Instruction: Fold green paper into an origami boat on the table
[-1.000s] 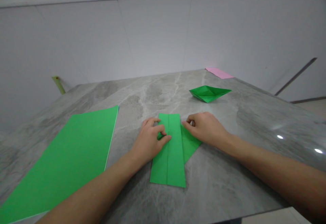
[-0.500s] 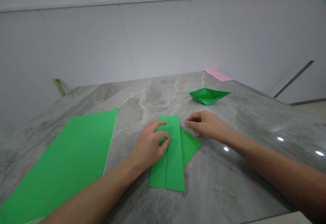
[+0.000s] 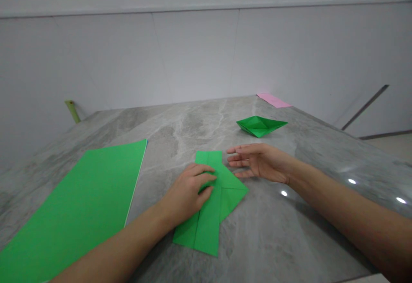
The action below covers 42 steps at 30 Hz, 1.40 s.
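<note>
A folded green paper strip lies on the grey marble table in front of me, with a triangular flap sticking out on its right side. My left hand rests on the strip's upper half, fingers curled and pinching the paper near its middle crease. My right hand hovers just right of the strip's top, fingers stretched out and apart, holding nothing.
A large flat green sheet lies at the left. A finished green paper boat sits further back on the right, and a pink sheet lies at the far edge. A yellow-green stick leans at the wall.
My right hand has let go of the strip and opened, lifting slightly away. The strip has turned, its lower end swinging left under my left hand.
</note>
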### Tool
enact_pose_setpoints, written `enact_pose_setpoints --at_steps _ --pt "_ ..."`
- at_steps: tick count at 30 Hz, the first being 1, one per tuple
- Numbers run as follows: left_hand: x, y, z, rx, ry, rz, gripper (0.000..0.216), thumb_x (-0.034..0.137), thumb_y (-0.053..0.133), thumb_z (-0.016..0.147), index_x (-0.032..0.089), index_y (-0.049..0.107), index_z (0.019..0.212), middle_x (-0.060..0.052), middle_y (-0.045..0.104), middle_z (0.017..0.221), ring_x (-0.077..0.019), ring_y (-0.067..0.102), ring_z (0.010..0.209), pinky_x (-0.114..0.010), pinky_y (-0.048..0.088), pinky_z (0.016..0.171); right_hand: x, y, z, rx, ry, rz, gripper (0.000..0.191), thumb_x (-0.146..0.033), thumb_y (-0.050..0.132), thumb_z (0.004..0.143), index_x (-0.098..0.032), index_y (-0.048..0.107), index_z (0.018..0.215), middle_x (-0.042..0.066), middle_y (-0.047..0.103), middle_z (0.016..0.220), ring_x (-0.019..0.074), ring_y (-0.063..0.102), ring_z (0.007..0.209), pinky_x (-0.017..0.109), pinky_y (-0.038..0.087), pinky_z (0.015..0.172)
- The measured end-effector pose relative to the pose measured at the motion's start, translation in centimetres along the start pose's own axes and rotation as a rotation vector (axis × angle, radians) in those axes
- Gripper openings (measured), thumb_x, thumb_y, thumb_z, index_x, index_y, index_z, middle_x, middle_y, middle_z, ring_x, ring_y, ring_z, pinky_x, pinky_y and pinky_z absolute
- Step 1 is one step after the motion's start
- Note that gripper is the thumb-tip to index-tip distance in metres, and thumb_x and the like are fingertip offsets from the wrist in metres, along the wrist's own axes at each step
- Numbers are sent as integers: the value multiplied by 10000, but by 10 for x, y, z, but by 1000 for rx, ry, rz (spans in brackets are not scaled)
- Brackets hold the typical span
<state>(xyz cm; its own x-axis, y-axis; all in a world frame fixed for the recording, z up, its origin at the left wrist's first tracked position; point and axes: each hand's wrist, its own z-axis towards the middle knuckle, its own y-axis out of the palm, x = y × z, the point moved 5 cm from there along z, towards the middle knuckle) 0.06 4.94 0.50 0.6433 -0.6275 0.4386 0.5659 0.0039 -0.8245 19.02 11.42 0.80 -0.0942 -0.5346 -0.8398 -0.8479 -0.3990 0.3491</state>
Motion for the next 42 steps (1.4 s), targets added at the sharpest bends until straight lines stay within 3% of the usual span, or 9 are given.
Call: enact_pose_setpoints --at_steps 4,9,14,18,21,25,28,36,42 --pt "-6 -2 -1 53 -146 -14 474 215 675 817 161 580 1279 -124 589 1283 -266 535 1213 -445 436 1058 10 12 2 -28 20 74 261 -247 457 894 -148 669 1010 135 713 1012 195 698 897 348 539 862" --pt "-1 -4 2 -12 -231 -195 511 389 602 885 148 557 1332 -160 564 1373 -310 514 1272 -490 376 1098 20 31 3 -156 -38 87 234 -264 498 884 -149 670 993 117 736 943 202 707 858 376 522 896" --pt "8 -11 -4 48 -183 -859 596 635 613 822 217 640 1246 -96 677 1226 -331 572 1205 -453 427 1052 9 40 -8 -261 -227 48 352 -318 567 823 -162 643 1129 147 703 1161 253 647 1123 449 431 1033" --pt "-1 -5 -11 160 -489 -1312 585 501 807 692 182 671 1163 -116 737 1065 -333 688 998 -434 543 879 2 45 -16 -331 -344 -1 399 -318 654 743 -221 656 1129 109 653 1293 276 551 1269 468 413 1044" --pt "-6 -5 -10 284 -719 -1399 497 355 824 680 142 680 1105 -136 749 1025 -316 723 864 -435 581 787 -1 36 -12 -184 -491 -90 308 -326 683 743 -240 692 1038 83 706 1183 269 622 1156 450 468 962" --pt "-7 -11 -4 383 -774 -1450 449 307 836 660 139 681 1046 -122 764 985 -316 735 829 -458 601 766 -13 7 -9 307 -770 -251 280 -311 747 725 -232 682 986 40 718 998 202 644 954 367 477 879" --pt "-6 -12 -2 364 -740 -1451 443 322 829 677 145 681 1055 -119 767 991 -329 732 892 -463 600 793 -15 -3 -3 363 -674 -202 411 -369 768 703 -227 648 1071 52 706 1058 208 645 952 342 492 808" --pt "-10 0 -3 276 -751 -1432 382 341 835 698 113 722 984 -127 776 906 -309 743 843 -450 595 801 10 26 4 -21 -362 50 299 -373 796 704 -173 728 917 92 759 1013 275 693 990 410 528 881" --pt "-5 10 -3 237 -786 -1441 333 291 850 677 110 740 934 -125 778 881 -287 745 793 -438 589 802 28 40 8 26 -356 214 355 -251 852 651 -187 727 978 75 768 1006 274 715 940 438 548 885"
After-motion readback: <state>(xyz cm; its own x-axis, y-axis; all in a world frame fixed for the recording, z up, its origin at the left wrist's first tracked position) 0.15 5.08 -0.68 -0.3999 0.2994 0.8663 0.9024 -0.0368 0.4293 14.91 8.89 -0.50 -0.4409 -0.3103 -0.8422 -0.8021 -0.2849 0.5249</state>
